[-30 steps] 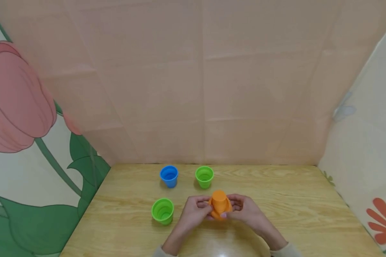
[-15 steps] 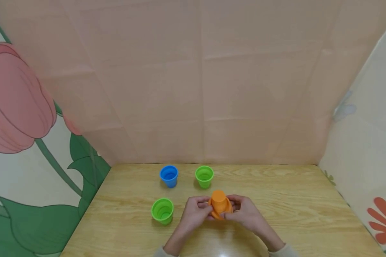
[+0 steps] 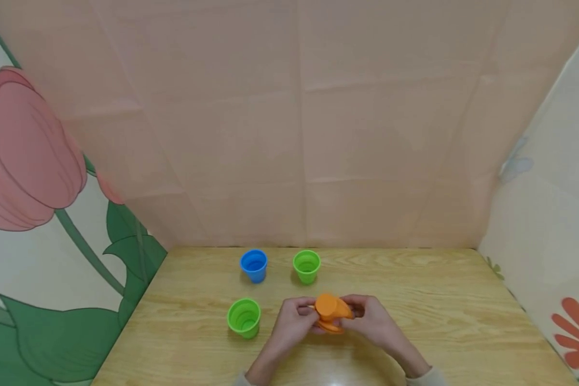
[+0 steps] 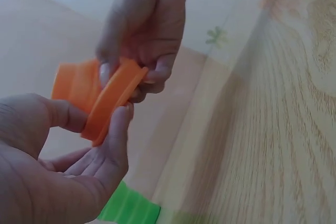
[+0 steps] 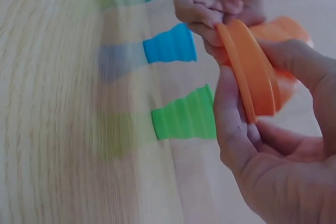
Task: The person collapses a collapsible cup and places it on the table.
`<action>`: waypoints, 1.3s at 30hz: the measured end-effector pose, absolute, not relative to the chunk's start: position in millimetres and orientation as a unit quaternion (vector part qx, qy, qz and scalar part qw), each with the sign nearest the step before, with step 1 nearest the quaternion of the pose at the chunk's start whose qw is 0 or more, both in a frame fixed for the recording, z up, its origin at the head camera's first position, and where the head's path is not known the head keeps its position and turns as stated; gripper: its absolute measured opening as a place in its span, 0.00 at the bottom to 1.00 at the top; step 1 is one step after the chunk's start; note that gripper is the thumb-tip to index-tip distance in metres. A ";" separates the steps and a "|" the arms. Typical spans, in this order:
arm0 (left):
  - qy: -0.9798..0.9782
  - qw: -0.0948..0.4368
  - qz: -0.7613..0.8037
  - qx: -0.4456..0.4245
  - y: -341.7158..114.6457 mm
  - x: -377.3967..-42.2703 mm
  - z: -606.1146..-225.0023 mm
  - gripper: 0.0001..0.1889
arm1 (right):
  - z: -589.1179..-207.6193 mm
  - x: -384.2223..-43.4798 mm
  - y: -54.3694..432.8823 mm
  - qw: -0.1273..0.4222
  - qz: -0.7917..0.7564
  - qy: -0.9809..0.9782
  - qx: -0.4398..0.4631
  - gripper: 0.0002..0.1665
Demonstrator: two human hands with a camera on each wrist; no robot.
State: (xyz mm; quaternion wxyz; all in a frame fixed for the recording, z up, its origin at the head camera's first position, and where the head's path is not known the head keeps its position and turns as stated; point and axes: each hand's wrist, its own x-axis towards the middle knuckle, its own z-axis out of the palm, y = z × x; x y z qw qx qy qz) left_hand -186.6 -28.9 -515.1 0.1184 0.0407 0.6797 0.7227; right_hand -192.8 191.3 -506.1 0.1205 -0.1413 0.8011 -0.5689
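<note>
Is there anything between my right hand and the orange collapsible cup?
Nothing visible: the right hand grips the orange collapsible cup directly, while the left hand pinches its other side.

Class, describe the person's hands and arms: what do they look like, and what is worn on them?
The left grip and the right grip are bare human hands; no glove or ring shows. Pale greyish-beige sleeves appear at the head view's bottom edge, too little to tell any pattern.
</note>
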 end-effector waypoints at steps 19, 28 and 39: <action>0.696 0.127 0.705 0.045 -33.6 -184.6 -513.1 0.20 | -515.7 -195.5 211.5 0.227 -0.660 0.701 -0.146 0.32; 0.727 0.105 0.676 0.057 -37.9 -186.9 -511.7 0.20 | -513.5 -197.4 198.7 0.213 -0.647 0.723 -0.115 0.29; 0.718 0.111 0.685 0.055 -41.2 -188.6 -516.1 0.21 | -508.1 -196.9 194.3 0.220 -0.651 0.720 -0.098 0.28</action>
